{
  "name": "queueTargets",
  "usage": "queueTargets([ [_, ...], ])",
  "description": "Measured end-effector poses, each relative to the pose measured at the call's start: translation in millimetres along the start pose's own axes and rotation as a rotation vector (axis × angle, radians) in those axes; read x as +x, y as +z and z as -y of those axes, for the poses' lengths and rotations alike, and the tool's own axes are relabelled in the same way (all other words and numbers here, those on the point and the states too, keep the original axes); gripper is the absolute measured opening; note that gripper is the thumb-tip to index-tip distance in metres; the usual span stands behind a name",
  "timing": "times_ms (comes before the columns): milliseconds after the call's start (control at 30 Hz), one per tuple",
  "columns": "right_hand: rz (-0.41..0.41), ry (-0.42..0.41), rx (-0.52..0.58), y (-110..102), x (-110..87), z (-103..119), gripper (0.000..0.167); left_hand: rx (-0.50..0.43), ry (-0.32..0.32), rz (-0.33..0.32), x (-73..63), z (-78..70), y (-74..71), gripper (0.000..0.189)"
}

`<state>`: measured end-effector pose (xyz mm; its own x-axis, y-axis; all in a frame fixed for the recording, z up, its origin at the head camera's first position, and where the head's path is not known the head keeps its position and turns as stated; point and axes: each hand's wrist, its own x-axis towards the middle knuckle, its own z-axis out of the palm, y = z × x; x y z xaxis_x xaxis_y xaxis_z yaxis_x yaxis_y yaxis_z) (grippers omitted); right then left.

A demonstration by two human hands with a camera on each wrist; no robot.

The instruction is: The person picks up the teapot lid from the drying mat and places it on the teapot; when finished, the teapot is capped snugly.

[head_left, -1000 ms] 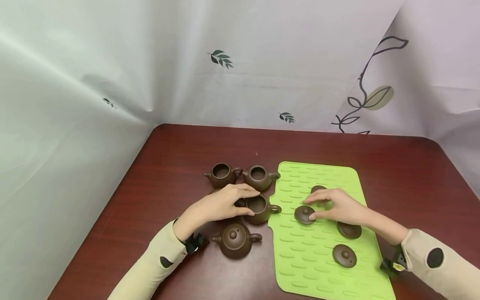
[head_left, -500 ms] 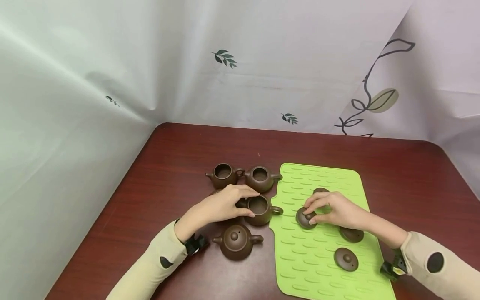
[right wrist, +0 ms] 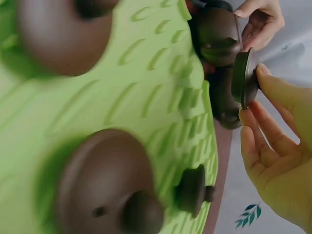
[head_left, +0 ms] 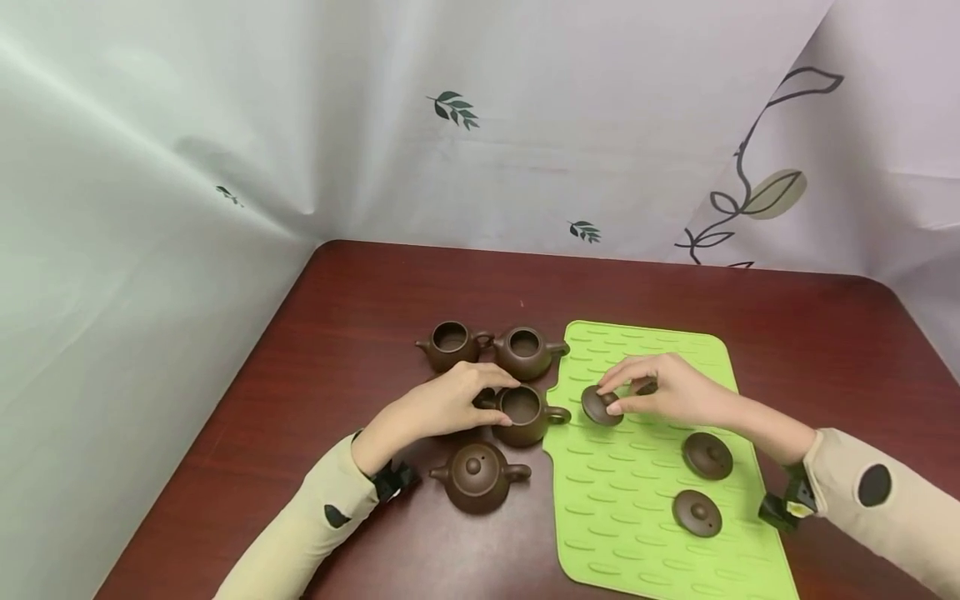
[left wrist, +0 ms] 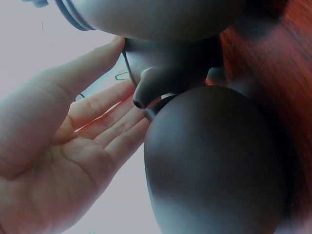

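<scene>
a pale white draped sheet point(head_left: 525, 175) printed with dark green leaves point(head_left: 457, 107) fills the frame's top, behind a glossy reddish-brown tabletop point(head_left: 360, 308).

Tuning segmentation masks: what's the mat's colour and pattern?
The mat is lime green with rows of short dashes; best in head view.

Left arm point(head_left: 300, 529): slants from the near left toward the middle
Left hand point(head_left: 453, 402): turned rightward, thumb near, fingers far, extended with a gap between thumb and index
Right arm point(head_left: 911, 521): slants in from the near right
Right hand point(head_left: 678, 392): points left, thumb and fingertips drawn into a pinch
</scene>
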<state>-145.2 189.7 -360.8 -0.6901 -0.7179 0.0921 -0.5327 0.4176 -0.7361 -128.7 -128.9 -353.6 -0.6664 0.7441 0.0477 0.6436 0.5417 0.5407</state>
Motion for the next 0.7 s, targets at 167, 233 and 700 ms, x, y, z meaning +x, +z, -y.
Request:
queueTargets([
  [167, 0.035, 0.058, 0.077, -0.5, 17.2, 9.9, 0.019, 0.018, -0.007, 0.006, -1.0, 0.0, -1.8, 0.041],
  [233, 0.042, 0.061, 0.085, 1.2, 24.1, 13.5, 0.019, 0.024, -0.010, 0.007, -1.6, 0.2, -3.0, 0.041],
  [700, 0.056, -0.009, 0.149, 34.9, 61.7, 33.4, 0.021, 0.027, -0.032, 0.044, -2.6, -0.8, -5.5, 0.041],
])
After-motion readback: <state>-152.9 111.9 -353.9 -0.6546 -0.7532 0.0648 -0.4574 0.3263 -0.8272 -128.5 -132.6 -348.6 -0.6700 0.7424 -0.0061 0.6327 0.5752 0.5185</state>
